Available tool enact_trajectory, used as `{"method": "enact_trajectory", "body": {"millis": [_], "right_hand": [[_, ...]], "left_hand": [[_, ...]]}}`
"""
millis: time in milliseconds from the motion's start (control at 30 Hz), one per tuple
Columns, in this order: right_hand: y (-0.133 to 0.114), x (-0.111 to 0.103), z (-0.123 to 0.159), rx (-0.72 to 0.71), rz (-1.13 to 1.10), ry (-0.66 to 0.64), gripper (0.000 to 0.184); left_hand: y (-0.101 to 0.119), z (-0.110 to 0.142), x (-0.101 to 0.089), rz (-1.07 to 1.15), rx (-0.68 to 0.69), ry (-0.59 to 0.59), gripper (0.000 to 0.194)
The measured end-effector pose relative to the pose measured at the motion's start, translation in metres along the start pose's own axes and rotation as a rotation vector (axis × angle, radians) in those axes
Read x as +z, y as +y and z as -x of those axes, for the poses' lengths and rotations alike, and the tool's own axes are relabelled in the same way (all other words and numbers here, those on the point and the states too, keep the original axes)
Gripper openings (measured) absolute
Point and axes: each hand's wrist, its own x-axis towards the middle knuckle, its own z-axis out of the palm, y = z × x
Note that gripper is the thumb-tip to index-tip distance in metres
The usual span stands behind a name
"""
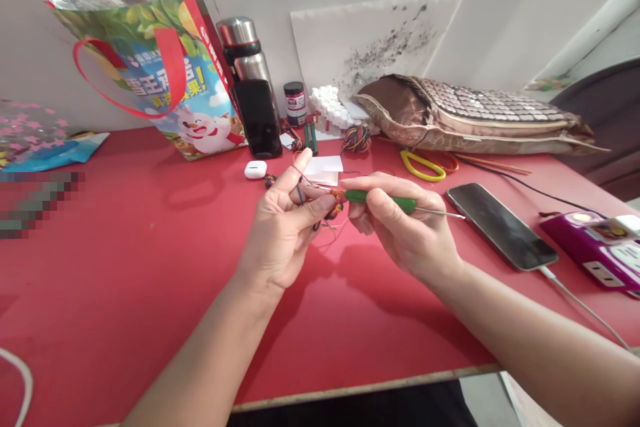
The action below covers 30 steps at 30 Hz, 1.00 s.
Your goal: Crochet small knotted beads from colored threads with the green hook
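Between its thumb and fingers, my left hand pinches a small multicoloured crochet piece. Its index finger points up, with a strand of yarn running over it. My right hand grips a crochet hook by its green handle. One metal end sticks out to the right past the fingers; the other end reaches the crochet piece, where its tip is hard to make out. Loose yarn ends hang below the piece. Behind the hands, a ball of multicoloured yarn rests on the red table.
An upright phone leans on a steel flask beside a printed bag. A white earbud case lies before them. To the right are yellow-handled scissors, a charging phone, a purple power strip and a brown cushion.
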Motion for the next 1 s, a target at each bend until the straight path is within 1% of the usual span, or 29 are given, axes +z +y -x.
{"method": "enact_trajectory", "body": {"millis": [300, 467, 633, 800, 1000], "right_hand": [[-0.006, -0.008, -0.004, 0.041, 0.001, 0.033, 0.018], [-0.007, -0.009, -0.005, 0.024, -0.04, 0.046, 0.014], [-0.01, -0.005, -0.007, 0.087, -0.122, 0.076, 0.014], [-0.013, -0.004, -0.009, 0.105, -0.114, 0.093, 0.018], [-0.014, -0.007, -0.008, 0.091, -0.058, 0.098, 0.016]], "left_hand": [[0.001, -0.002, 0.002, -0.009, 0.012, 0.028, 0.116], [0.002, -0.002, 0.003, -0.02, 0.04, 0.038, 0.109], [0.004, -0.002, 0.004, -0.014, 0.057, 0.033, 0.104], [0.002, -0.002, 0.001, -0.017, 0.072, 0.005, 0.108], [0.003, -0.002, 0.0, -0.033, 0.081, 0.003, 0.112]]}}
